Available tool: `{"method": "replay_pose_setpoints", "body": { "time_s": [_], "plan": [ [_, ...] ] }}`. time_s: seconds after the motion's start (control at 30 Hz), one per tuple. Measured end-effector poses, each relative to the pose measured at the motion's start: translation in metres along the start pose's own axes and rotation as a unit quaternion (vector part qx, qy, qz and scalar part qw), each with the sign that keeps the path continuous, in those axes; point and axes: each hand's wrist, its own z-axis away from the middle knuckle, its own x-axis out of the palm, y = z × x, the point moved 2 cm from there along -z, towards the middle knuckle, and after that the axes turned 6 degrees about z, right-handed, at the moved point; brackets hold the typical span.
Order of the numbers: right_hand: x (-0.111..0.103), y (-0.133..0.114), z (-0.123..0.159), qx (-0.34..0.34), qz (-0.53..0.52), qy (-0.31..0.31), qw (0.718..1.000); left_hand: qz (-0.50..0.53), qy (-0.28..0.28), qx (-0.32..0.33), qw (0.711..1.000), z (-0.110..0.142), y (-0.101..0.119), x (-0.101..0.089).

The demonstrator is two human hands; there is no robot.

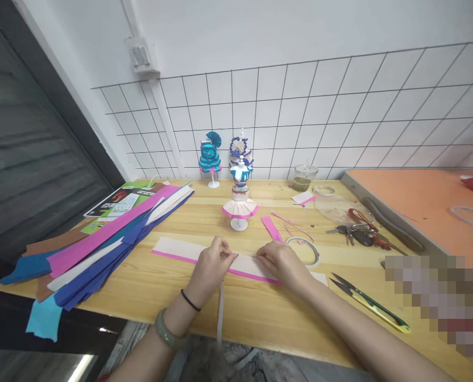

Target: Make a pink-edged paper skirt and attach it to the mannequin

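The largest thing before me is the wooden table (pixel 260 318), which carries nearly everything. At two o'clock, its neighbour is an orange tabletop (pixel 399 193). At ten o'clock lies a fan of crepe paper strips (pixel 117 239), spread, I suppose, so that each colour can be drawn out easily. The white paper strip with a pink border (pixel 180 251) lies flat across the table just in front of me, its long side running crosswise, probably so that both my hands can reach along it. At twelve o'clock stands a small mannequin in a white and pink skirt (pixel 240 208), facing me perhaps as a model for the eye. At four o'clock rest the yellow and green snips (pixel 371 303), close to my right arm, maybe for quick taking.

My right hand (pixel 278 260) touches the strip with bent fingers, seemingly to steady it; whether they pinch its edge, I cannot tell. My left hand (pixel 216 260), over the same strip, has thumb and finger brought together at the tips. Beneath it, at six o'clock, hangs a narrow white band (pixel 220 313); whether these fingertips hold it, I cannot see.
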Motion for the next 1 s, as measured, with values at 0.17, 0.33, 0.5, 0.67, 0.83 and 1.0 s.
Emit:
{"method": "replay_pose_setpoints", "body": {
  "time_s": [0.17,0.33,0.5,0.67,0.83,1.0],
  "plan": [
    [0.003,0.005,0.002,-0.017,0.008,0.011,1.000,0.124,0.061,-0.067,0.988,-0.020,-0.031,-0.029],
    [0.004,0.005,0.005,-0.053,0.017,0.029,0.998,0.074,0.125,-0.069,0.987,-0.061,-0.062,-0.058],
    [0.000,0.010,0.004,-0.060,0.017,0.053,0.997,-0.024,0.151,-0.047,0.987,-0.088,-0.068,-0.066],
    [-0.005,0.011,0.003,-0.073,0.026,0.068,0.995,-0.113,0.156,-0.034,0.981,-0.085,-0.059,-0.055],
    [-0.007,0.010,0.004,-0.079,0.029,0.073,0.994,-0.131,0.136,-0.009,0.982,-0.083,-0.064,-0.041],
    [-0.007,0.009,0.004,-0.072,0.019,0.064,0.995,-0.102,0.117,-0.016,0.988,-0.083,-0.073,-0.039]
  ]
}}
